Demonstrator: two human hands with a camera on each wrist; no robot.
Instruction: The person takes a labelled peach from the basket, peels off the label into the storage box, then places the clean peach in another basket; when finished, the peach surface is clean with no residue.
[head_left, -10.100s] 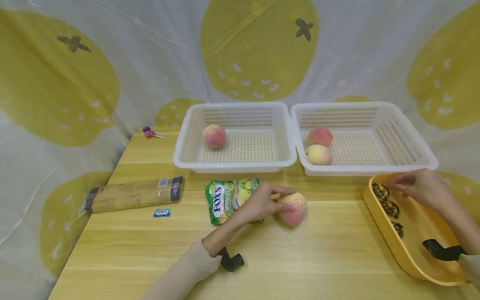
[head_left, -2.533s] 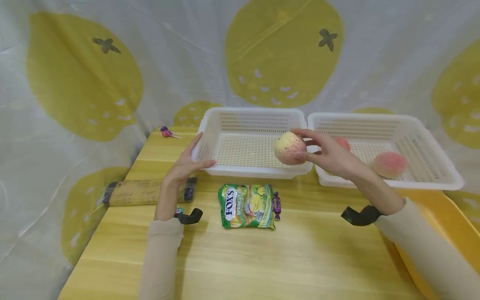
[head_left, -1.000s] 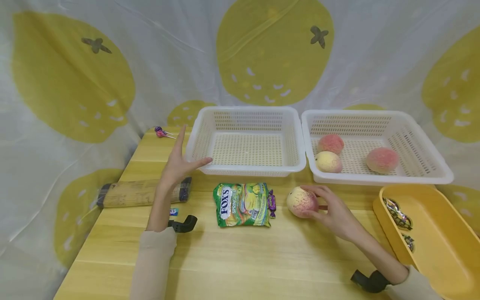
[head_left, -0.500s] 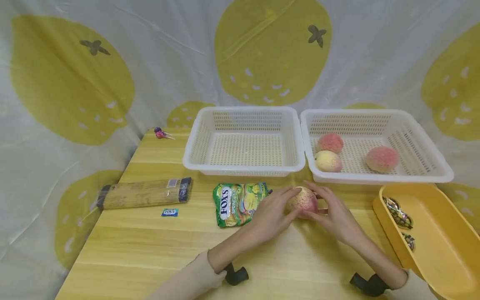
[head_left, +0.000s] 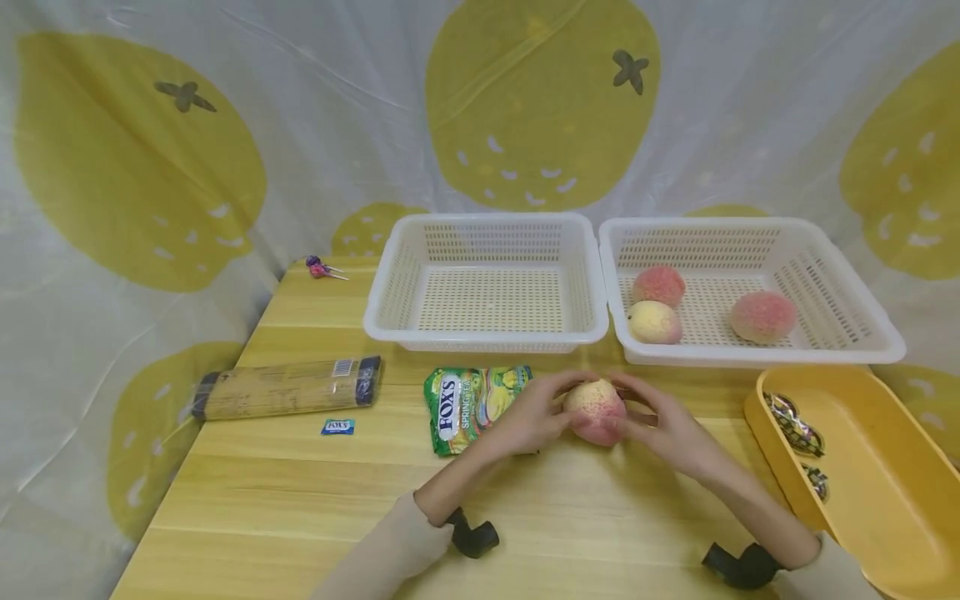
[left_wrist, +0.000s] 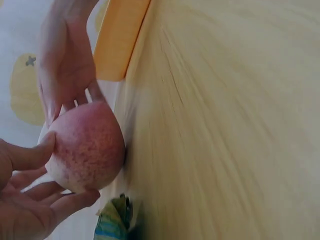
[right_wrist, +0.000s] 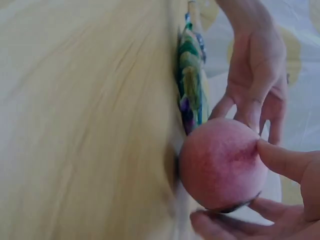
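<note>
A pink and pale-yellow peach (head_left: 596,412) sits on or just above the wooden table, between my two hands. My left hand (head_left: 528,417) grips its left side, the thumb and fingers curled against the skin, as the left wrist view of the peach (left_wrist: 89,147) shows. From the other side my right hand (head_left: 671,433) holds it with thumb and curled fingers. Beside the left hand lies a green Fox's candy bag (head_left: 468,408), partly covered by that hand. A purple wrapped candy (right_wrist: 186,112) shows at the bag's end in the right wrist view.
Two white perforated baskets stand behind: the left basket (head_left: 487,337), and the right basket (head_left: 765,357) with three peaches. A yellow tray (head_left: 783,479) with wrapped candies is at right. At left are a wrapped bamboo roll (head_left: 285,389), a blue candy (head_left: 337,427) and lollipops (head_left: 321,267).
The right hand brought the peach from over the left basket down to the table. My left hand left that basket's rim and took hold too. Earlier, one peach lay in the left basket.
</note>
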